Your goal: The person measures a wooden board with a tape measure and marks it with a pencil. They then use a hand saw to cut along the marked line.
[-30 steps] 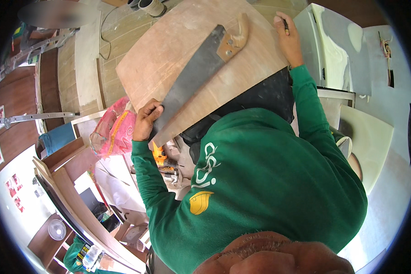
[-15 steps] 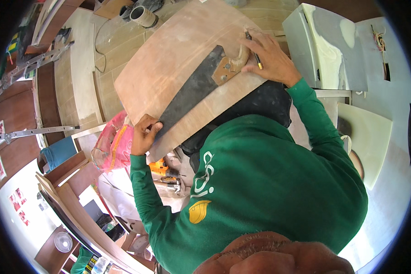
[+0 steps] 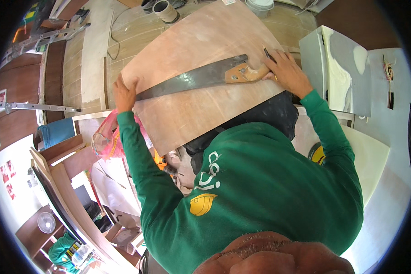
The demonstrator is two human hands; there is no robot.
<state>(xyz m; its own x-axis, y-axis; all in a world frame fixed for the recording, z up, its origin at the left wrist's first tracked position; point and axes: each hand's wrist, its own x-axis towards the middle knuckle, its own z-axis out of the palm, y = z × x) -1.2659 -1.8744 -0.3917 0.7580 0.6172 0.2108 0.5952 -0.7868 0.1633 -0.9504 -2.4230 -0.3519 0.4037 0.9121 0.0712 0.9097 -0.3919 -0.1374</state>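
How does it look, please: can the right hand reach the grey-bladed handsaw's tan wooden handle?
Probably yes: the right hand is at the tan wooden handle and nothing visible blocks it, though the slim, dark writing tool it holds may hinder gripping.

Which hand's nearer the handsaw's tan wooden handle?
Right. The right hand is right at the outer end of the tan wooden handle; the left hand is farther off, by the narrow tip of the grey metal blade.
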